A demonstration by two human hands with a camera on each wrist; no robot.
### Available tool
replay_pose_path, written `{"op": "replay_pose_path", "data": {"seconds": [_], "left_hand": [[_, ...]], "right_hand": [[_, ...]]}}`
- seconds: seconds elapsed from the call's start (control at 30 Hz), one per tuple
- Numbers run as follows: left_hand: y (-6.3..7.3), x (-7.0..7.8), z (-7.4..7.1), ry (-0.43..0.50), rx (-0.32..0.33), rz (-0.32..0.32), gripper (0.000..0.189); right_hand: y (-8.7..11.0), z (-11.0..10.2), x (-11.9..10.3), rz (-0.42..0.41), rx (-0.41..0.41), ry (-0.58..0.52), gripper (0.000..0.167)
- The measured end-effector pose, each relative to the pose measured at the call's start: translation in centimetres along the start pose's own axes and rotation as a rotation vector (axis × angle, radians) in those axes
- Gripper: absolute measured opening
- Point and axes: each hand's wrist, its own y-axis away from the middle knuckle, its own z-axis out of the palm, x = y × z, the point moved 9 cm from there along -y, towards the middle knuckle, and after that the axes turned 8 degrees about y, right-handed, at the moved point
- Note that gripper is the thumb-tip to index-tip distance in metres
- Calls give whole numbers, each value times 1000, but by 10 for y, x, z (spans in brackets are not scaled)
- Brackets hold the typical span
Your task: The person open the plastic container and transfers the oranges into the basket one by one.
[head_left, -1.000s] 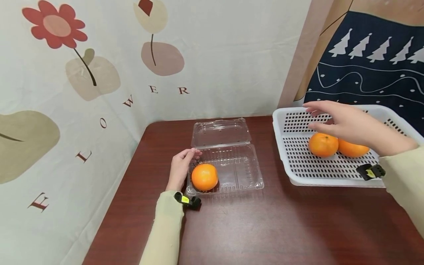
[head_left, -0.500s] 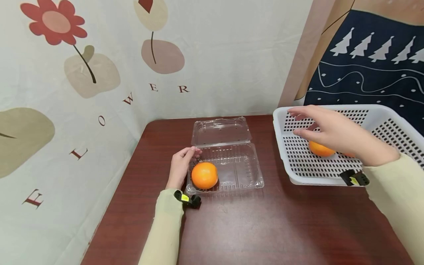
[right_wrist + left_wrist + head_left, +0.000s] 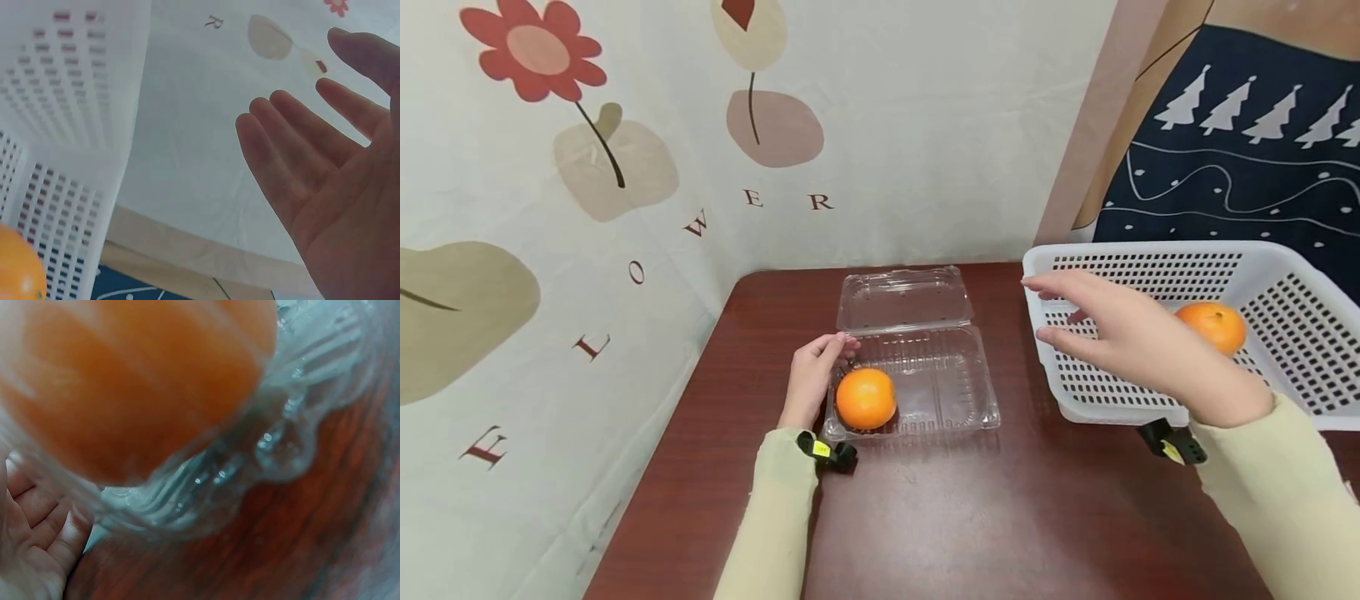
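An orange (image 3: 866, 398) sits in the left part of a clear plastic clamshell container (image 3: 955, 383), whose lid (image 3: 904, 300) lies folded back. My left hand (image 3: 808, 375) pinches the container's left edge; the left wrist view shows its fingers (image 3: 44, 525) beside the clear wall, close to the orange. Above the left part of a white basket (image 3: 1150, 247) hovers my right hand (image 3: 1135, 337), holding nothing, its thumb and fingers apart. Another orange (image 3: 1213, 327) in the basket shows behind this hand, which covers much of the basket floor.
Both containers stand on a dark red-brown table (image 3: 925, 500). A pale cloth with printed flowers (image 3: 925, 150) hangs behind and along the left side. A navy cloth with white trees (image 3: 1240, 167) hangs behind the basket.
My right hand has moved left and slightly down across the basket. It now hides one of the two oranges seen there before and uncovers the other. The left hand stays at the container.
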Motion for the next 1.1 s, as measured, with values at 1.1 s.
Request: {"op": "replay_pose_path", "data": {"seconds": [1.1], "left_hand": [[12, 27, 7, 8, -19, -7, 34]], "right_hand": [[-12, 43, -35, 8, 33, -287, 51]]}}
